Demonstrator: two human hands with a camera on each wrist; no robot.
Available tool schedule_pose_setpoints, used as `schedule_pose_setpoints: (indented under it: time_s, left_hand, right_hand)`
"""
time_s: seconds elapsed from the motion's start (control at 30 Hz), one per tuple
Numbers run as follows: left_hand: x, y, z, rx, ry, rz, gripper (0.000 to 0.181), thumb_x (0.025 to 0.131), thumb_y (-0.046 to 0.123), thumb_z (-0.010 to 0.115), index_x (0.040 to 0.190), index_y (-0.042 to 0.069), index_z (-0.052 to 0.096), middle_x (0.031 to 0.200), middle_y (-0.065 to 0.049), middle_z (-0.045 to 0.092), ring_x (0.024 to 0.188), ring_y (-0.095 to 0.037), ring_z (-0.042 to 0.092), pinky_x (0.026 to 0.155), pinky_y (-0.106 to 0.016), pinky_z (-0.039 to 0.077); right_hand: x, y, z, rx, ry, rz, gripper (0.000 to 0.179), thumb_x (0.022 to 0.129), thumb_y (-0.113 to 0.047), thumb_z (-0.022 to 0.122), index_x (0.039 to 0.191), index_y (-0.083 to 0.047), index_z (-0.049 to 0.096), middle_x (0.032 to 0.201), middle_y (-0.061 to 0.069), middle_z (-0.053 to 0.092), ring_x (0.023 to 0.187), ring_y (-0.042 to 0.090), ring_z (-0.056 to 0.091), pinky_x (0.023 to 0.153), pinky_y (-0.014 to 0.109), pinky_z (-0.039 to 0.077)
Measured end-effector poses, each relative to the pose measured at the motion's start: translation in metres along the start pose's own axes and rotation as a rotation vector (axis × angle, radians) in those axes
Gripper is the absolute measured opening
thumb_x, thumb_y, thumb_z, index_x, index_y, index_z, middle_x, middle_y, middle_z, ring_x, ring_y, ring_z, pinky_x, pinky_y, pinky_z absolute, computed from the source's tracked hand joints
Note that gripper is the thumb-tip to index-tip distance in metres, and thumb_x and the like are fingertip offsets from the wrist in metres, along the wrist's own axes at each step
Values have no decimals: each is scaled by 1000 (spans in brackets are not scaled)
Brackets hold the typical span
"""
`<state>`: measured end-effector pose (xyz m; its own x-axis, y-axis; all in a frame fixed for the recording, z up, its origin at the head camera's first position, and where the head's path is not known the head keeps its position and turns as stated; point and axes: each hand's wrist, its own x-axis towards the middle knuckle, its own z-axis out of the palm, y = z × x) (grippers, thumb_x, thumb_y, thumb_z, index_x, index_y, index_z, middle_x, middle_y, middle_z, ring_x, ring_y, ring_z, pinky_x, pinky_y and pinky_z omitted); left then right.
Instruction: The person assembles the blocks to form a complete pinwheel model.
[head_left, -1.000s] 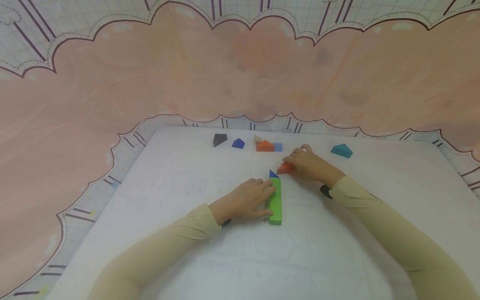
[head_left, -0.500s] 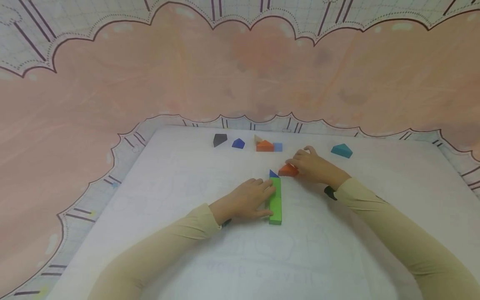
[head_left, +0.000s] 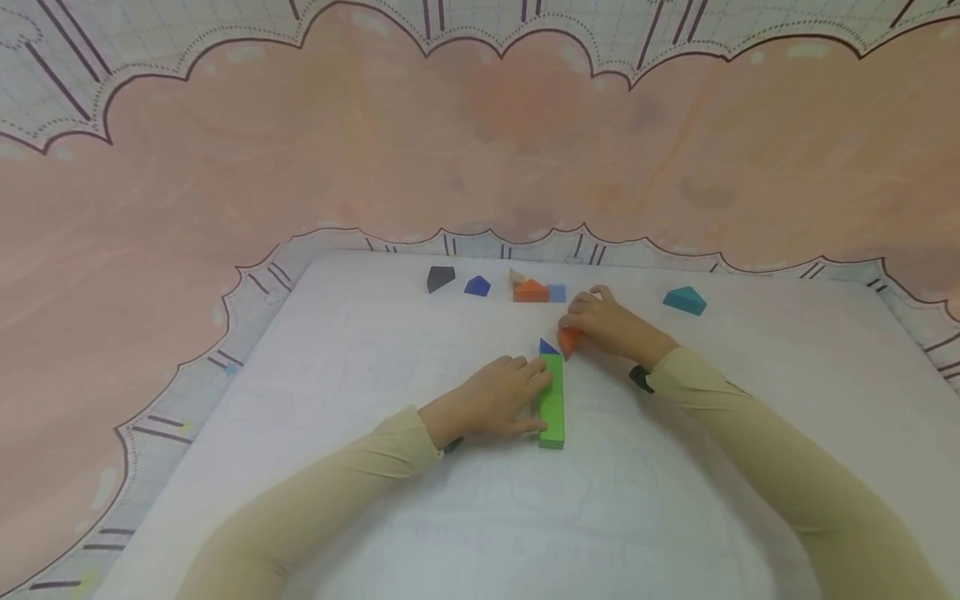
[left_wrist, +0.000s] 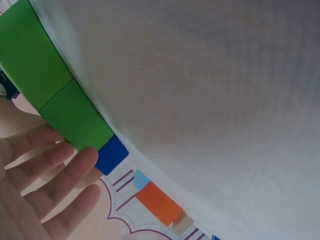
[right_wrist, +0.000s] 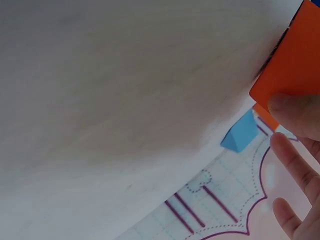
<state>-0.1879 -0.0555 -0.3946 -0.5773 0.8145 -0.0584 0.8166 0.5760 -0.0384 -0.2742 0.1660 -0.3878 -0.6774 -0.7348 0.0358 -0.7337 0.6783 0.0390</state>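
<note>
Two green blocks [head_left: 552, 400] lie end to end in the head view, with a blue triangular block [head_left: 547, 346] touching their far end. My left hand [head_left: 495, 398] rests against their left side, fingers [left_wrist: 55, 200] fairly straight in the left wrist view. Just right of the blue block, my right hand [head_left: 607, 325] holds an orange block [head_left: 568, 340] between thumb and fingers. In the right wrist view the thumb presses on the broad face of this orange block [right_wrist: 292, 60]; its far part is cut off by the frame edge.
Along the table's far side lie a dark grey block [head_left: 440, 279], a blue block [head_left: 477, 287], another orange block [head_left: 530, 292] with a beige block [head_left: 514, 277] behind it, and a light blue block [head_left: 556, 293]. A teal block [head_left: 685, 301] lies farther right on the white table [head_left: 337, 333].
My right hand first shifted slightly right with the orange block, then came back left and turned it, so it now points toward the near side. The left hand has stayed put.
</note>
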Motion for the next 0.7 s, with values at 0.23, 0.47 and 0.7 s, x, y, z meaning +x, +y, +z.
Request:
schedule_pose_setpoints:
  time_s: [0.23,0.47,0.7]
  left_hand:
    - [0,0,-1,-3,-1,5,59,89,57,51,127,13,46,129,-4,52,104,-16,52,93,-32,45]
    - [0,0,-1,-6,2,5,57,89,57,51,126,14,47,125,-3,52,102,-15,52,90,-31,45]
    - [-1,0,0,-6,1,4,58,89,58,50,126,14,47,126,-2,52,103,-15,52,91,-30,44]
  right_hand:
    - [14,-5,1,-31,-16,-17,27,81,-1,67,101,-18,69,102,4,70,108,26,55,105,53,32]
    - [20,-9,1,-50,-34,-28,26,79,-3,69,101,-18,69,103,3,70,109,26,55,104,54,33]
    - [18,-4,4,-52,-30,-21,26,78,0,68,97,-17,70,100,4,70,109,27,55,104,55,32]
